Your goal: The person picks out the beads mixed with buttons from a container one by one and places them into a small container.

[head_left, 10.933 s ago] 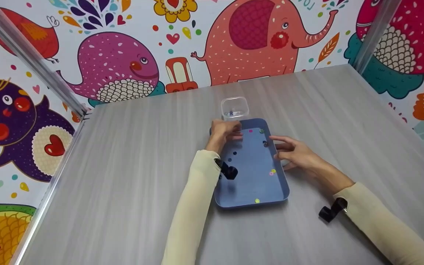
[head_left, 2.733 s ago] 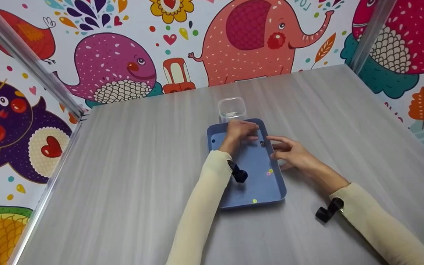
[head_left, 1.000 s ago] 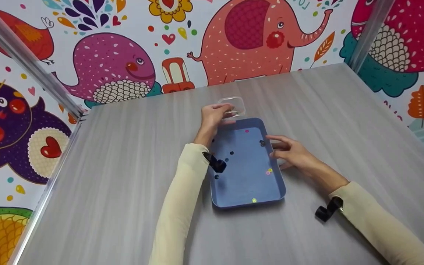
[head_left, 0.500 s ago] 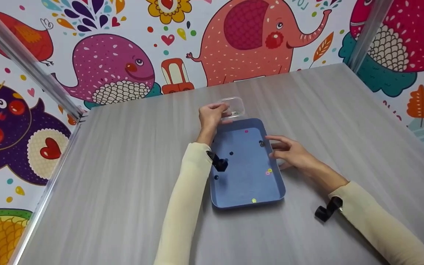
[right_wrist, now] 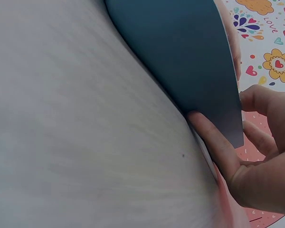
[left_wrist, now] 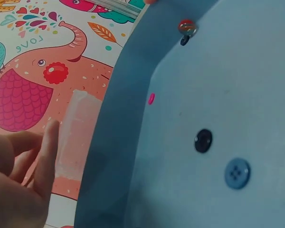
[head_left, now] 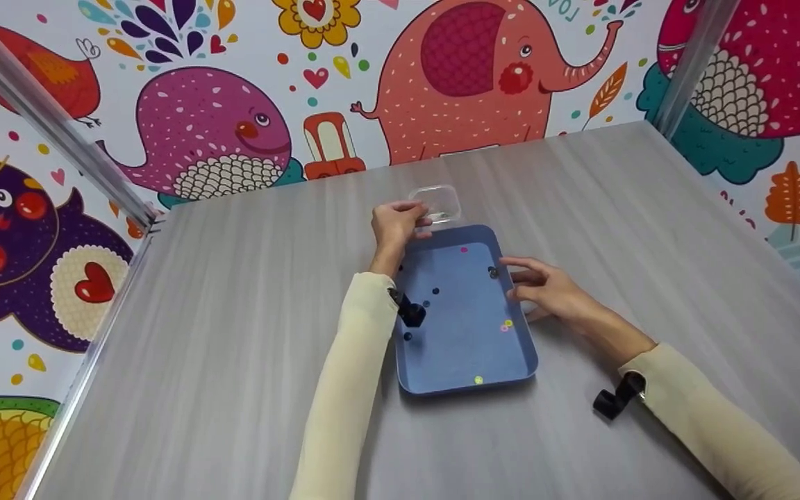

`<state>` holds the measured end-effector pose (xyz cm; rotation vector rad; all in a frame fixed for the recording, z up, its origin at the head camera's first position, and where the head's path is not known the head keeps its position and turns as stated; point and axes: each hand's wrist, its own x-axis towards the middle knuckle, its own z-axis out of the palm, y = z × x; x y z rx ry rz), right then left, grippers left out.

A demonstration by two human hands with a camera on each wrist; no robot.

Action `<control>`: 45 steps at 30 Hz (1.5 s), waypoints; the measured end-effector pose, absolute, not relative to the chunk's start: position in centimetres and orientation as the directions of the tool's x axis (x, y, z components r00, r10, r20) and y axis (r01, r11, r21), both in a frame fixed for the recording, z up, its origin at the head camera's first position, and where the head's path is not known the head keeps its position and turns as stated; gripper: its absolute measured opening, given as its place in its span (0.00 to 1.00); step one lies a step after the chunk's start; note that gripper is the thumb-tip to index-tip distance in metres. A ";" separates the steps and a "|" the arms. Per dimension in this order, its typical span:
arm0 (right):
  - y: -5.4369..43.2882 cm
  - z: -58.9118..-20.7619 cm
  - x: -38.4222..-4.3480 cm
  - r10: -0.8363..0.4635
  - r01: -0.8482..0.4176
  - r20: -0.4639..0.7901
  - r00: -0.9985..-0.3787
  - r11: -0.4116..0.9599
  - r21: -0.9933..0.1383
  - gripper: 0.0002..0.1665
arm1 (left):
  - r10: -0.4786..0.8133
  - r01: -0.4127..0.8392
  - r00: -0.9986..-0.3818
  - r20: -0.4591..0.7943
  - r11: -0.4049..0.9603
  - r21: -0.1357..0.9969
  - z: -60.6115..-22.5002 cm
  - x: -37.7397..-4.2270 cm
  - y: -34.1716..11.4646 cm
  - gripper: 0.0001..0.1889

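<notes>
My left hand reaches over the left side of a small clear plastic box behind the tray. Its fingers are bent close to the box; I cannot tell whether they pinch anything. A few small bits lie in the box. In the blue tray lie a black button, a blue four-hole button, a pink button and a marble-like bead. My right hand touches the tray's right wall from outside, fingers loosely extended, one finger low along the wall.
Nearer the front of the tray lie a yellow-green piece, a small yellow piece, a pink one and a dark button. The wood-grain table ends at walls printed with cartoon animals.
My left hand was at the tray's far right corner earlier and is now at the clear box. The green piece from that corner is gone. My right hand stays at the tray wall.
</notes>
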<state>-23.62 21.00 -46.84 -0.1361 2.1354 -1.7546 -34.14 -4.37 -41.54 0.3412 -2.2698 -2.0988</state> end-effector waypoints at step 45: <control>20.9 -46.8 -23.6 -0.301 0.161 -0.224 -0.927 0.219 -0.962 0.39 | 0.075 -0.120 -0.989 -0.131 0.138 0.983 -42.3 -31.3 -3.3 0.11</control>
